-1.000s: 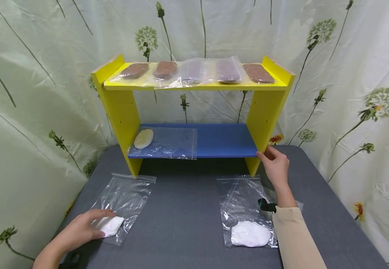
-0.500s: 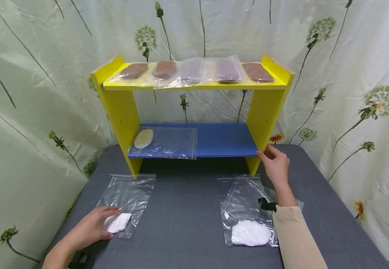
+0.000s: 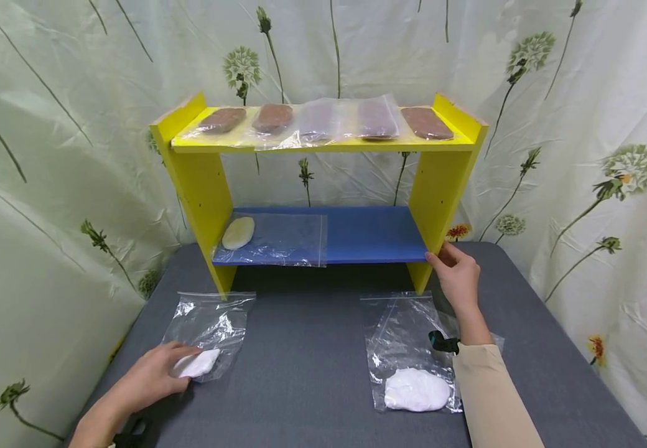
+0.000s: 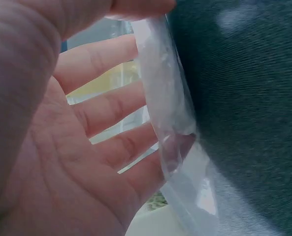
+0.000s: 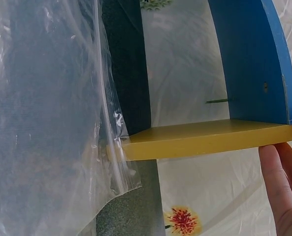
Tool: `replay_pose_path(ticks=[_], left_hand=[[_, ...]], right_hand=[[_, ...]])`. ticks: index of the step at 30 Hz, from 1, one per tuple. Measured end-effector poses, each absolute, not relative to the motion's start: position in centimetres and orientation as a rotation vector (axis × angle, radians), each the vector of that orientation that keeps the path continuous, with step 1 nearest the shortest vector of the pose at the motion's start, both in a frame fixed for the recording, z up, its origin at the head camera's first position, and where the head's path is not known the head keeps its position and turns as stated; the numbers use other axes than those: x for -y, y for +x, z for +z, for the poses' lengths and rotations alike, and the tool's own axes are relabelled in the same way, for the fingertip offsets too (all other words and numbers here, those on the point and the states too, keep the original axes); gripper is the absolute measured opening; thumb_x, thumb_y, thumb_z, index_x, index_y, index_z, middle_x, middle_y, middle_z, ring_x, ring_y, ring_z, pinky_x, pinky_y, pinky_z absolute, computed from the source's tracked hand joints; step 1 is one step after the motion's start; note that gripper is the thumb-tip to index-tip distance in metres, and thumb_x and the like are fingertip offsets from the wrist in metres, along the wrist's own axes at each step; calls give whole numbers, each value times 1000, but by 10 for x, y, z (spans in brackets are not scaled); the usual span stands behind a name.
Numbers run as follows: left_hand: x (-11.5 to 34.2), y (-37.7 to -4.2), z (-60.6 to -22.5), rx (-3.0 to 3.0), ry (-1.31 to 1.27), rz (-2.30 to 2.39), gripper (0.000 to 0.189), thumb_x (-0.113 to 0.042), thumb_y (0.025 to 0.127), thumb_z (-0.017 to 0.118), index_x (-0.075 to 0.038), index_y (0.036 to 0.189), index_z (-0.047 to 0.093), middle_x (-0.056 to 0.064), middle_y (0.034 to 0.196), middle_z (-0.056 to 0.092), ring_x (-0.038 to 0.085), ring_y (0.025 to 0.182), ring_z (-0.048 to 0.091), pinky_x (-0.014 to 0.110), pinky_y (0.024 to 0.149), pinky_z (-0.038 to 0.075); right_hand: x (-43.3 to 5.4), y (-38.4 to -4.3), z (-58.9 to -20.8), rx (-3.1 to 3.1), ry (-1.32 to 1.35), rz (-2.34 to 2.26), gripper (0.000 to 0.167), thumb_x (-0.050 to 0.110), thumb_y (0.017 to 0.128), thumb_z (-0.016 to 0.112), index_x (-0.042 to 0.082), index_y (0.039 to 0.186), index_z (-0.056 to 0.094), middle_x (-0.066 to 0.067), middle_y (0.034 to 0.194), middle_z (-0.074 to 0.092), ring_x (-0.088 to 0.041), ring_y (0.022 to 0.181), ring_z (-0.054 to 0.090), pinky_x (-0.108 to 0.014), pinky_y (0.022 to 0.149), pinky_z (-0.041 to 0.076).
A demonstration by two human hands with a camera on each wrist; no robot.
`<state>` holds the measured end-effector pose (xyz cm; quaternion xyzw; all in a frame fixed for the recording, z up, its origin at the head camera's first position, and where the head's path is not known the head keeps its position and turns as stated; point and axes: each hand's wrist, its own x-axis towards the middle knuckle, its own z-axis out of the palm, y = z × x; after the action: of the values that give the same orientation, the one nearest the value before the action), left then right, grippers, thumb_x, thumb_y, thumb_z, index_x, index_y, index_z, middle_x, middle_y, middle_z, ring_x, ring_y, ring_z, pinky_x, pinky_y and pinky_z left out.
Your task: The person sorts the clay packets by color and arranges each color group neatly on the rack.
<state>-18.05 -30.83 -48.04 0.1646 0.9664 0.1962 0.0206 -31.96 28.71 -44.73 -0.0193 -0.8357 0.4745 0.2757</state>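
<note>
My left hand (image 3: pixel 150 379) pinches a clear zip bag (image 3: pixel 208 320) by the flat white lump (image 3: pixel 204 362) inside it, at the table's left front. In the left wrist view the bag edge (image 4: pixel 165 88) stands between thumb and fingers, with the fingertips partly behind it. My right hand (image 3: pixel 458 277) grips the right side of a yellow shelf unit (image 3: pixel 441 199), thumb at the end of its blue lower board (image 3: pixel 374 233). The right wrist view shows fingers (image 5: pixel 274 172) against the yellow panel's edge. A second zip bag (image 3: pixel 399 330) with a white lump (image 3: pixel 417 389) lies near the right forearm.
Several bagged brown slabs (image 3: pixel 425 122) lie along the yellow top board. A bagged cream oval piece (image 3: pixel 238 233) lies at the left of the blue board. The grey table (image 3: pixel 301 373) stands before a flowered curtain (image 3: pixel 592 155).
My left hand has moved right and slightly away from me, shifting the bag and white lump with it; the bag's front end looks raised. The right hand keeps its place on the shelf unit.
</note>
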Motion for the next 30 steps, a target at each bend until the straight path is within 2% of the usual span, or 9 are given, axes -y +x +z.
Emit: replay_pose_path(ticks=[3,6,10,16,19,24,30], left_hand=[[309,-184,-474,-2947,443,678,46,-15,73,78,-10,119,74,11,115,70,34,105,64,50,82,52],[308,-188,-470,-2918,376,725,38,-9,79,75,-10,117,75,10,112,72,22,94,64,41,73,52],[306,-192,-468,-2986,427,695,26,-6,85,74,-11,110,76,1,104,72,11,82,61,35,66,51],[296,-196,-461,-3084,572,655,21,-5,85,78,-17,102,77,-14,88,61,2,71,54,30,61,47],[289,-198,-454,-3102,604,666,20,-7,84,80,-18,100,76,-14,89,64,3,73,57,31,62,49],[275,-202,-440,-3096,645,698,20,-11,83,82,-19,101,77,-11,95,70,11,85,65,36,69,54],[258,-210,-426,-3089,711,735,23,-12,84,81,-18,106,78,-12,95,71,8,83,65,32,69,55]], right_hand=[[-287,-320,-447,2242,-38,1274,43,39,91,75,20,130,71,-8,107,75,-12,92,68,-14,73,50],[-287,-321,-448,2241,-39,1271,43,40,91,74,20,129,71,-7,106,75,-9,91,67,-15,73,50],[-287,-320,-449,2249,-50,1269,41,41,91,74,22,127,72,-5,105,75,-5,90,66,-16,73,51],[-288,-320,-449,2244,-39,1264,41,38,92,75,20,129,72,-7,106,75,-7,91,66,-15,73,51],[-288,-321,-450,2239,-41,1263,41,38,91,75,21,129,72,-7,105,75,-7,90,66,-15,73,50],[-288,-321,-449,2241,-46,1253,41,38,91,75,21,128,72,-6,104,75,-6,89,66,-15,72,50],[-287,-320,-449,2251,-49,1255,41,39,91,75,22,128,72,-5,105,75,-6,89,66,-16,73,51]])
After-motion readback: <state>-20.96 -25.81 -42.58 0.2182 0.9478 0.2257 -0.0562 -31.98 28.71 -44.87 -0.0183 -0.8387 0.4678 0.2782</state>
